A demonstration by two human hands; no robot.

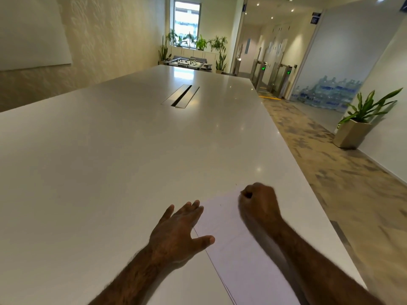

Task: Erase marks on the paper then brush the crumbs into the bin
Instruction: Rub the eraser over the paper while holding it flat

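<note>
A white sheet of paper lies near the table's right front edge, with faint pencil lines and a few tiny dark specks near its far end. My left hand rests flat on the sheet's left edge, fingers straight and spread. My right hand sits on the far corner of the sheet, its fingers curled tight round a small dark eraser that is almost wholly hidden in the fist. No bin is in view.
The long white table stretches ahead, with a metal cable slot in its middle. Its right edge drops to a carpeted aisle. A potted plant stands by the right wall.
</note>
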